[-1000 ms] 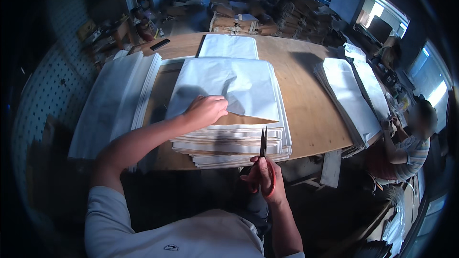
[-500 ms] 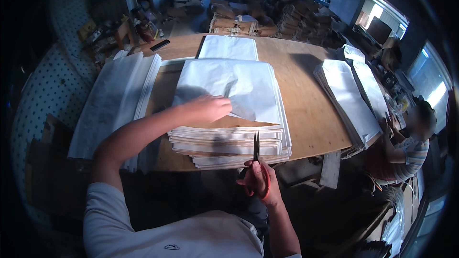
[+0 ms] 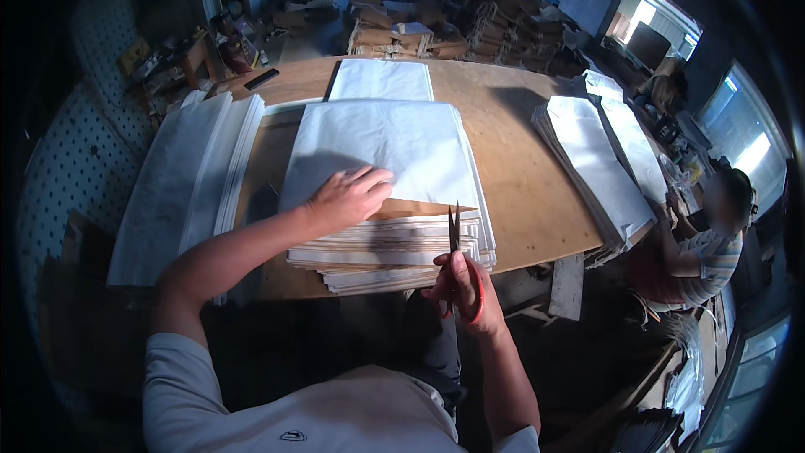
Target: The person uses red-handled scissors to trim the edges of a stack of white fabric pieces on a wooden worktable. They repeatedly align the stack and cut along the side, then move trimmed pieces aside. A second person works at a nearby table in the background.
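My left hand (image 3: 350,195) rests on the top white paper sheet (image 3: 394,134) of a thick stack, close to the sheet's near edge. Its fingers are bent and slightly apart; the fingertips are partly hidden. Red-handled scissors (image 3: 455,235) are in my right hand (image 3: 470,292), blades pointing up and away from me, just over the stack's near right corner. The blades look nearly closed. Below the top sheet, the layered white and brown edges of the stack (image 3: 386,243) show toward me.
Another white pile (image 3: 168,193) lies at the left of the wooden table (image 3: 528,210), and white paper piles (image 3: 583,147) at its right. A black oblong object (image 3: 262,79) sits near the far left edge. A person (image 3: 704,243) sits at the right. Brown bundles (image 3: 394,38) stand behind.
The top sheet, creased and raised under my left hand before, now lies flatter. My left hand has shifted slightly left and nearer. The right hand still holds the scissors. The whole view has shifted slightly.
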`<state>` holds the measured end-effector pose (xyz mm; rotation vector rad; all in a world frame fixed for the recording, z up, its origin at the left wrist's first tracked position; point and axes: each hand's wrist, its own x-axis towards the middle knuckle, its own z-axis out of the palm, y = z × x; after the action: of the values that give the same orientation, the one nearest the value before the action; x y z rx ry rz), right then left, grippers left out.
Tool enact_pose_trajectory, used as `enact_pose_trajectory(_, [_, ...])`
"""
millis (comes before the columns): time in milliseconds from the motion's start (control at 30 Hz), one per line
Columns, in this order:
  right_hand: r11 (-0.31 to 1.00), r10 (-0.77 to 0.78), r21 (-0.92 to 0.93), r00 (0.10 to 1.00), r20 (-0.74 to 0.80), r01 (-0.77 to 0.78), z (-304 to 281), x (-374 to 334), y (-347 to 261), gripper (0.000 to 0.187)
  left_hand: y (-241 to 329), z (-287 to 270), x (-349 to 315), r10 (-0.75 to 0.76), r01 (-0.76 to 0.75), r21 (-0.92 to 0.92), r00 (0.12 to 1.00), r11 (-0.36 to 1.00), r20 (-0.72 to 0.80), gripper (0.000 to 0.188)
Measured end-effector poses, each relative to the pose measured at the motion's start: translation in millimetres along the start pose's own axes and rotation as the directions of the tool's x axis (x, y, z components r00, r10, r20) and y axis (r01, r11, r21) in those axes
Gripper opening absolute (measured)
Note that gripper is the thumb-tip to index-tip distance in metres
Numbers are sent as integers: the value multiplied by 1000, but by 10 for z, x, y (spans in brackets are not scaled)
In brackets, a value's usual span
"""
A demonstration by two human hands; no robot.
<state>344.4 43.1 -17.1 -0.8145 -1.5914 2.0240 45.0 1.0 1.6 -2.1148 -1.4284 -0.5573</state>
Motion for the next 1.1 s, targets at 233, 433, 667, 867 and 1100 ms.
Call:
enact_pose_trajectory(233, [1000,25,-16,1000,-11,-25,43,51,46,74,-30,97,-91,-47,47,-42,999,998,9,13])
enact_pose_trajectory(433, [994,51,-89,996,-74,-58,-63,175,2,76,-51,101,-97,14,-14,-21,1000,1000,5,13])
enact_pose_trajectory(667, [973,42,-219,991,-125,-69,-109,294,-125,84,-40,92,-100,45,-44,-21,998,999,42,10])
enact_pose_trajectory(867, [978,42,-196,991,-129,-67,-99,346,-72,80,-46,86,-120,61,-60,-24,996,998,65,10])
enact_pose_trajectory(1100, [984,6,-172,974,-228,-47,-71,464,68,60,-46,90,-106,88,-87,-25,996,996,18,10])
